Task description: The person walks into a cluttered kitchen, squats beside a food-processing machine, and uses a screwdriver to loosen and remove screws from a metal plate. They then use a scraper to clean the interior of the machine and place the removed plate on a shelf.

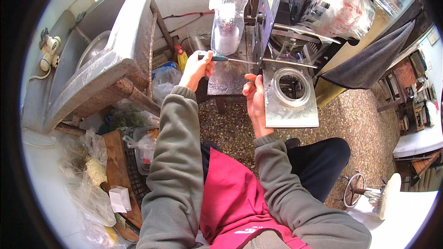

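My left hand (197, 70) is closed around the dark green handle of a screwdriver (235, 60). The long thin shaft points right, its tip at the upright metal side panel (264, 32) of a machine. Just below that tip is my right hand (253, 93), its fingers curled in beside the panel's lower end. Whatever those fingers may hold is too small or hidden to make out. Right of this hand, a flat metal plate (291, 119) juts out from the machine, carrying a clear round ring (276, 87) around an opening.
A bagged stack of clear plastic cups (227, 41) stands behind the screwdriver. Left is a metal sink (104, 71), with a yellow spray bottle (182, 58) beyond its legs. A dark cloth (374, 60) hangs at right. Plastic bags (94, 193) lie lower left; a stool (390, 196) stands lower right.
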Motion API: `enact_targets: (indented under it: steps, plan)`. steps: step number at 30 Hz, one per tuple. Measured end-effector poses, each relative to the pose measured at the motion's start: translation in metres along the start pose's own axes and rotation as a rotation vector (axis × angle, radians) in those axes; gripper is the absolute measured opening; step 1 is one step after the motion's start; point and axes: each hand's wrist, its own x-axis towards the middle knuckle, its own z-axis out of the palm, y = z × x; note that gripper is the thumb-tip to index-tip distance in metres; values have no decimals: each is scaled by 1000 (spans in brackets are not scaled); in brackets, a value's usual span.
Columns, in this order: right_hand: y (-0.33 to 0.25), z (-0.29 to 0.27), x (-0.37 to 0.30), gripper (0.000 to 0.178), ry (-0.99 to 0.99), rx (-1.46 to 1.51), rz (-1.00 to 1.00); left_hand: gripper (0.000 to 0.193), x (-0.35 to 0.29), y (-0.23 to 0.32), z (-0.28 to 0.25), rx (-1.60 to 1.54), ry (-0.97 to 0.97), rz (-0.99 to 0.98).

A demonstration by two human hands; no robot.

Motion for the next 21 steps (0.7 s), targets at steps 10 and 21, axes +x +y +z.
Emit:
enact_targets:
  steps: [10,21]
  plan:
    - [29,-15,37,17,-202,978,37,28,5,0,6,-330,-16,26]
    - [22,-13,38,36,-16,524,16,29,4,7,0,-45,15,-106]
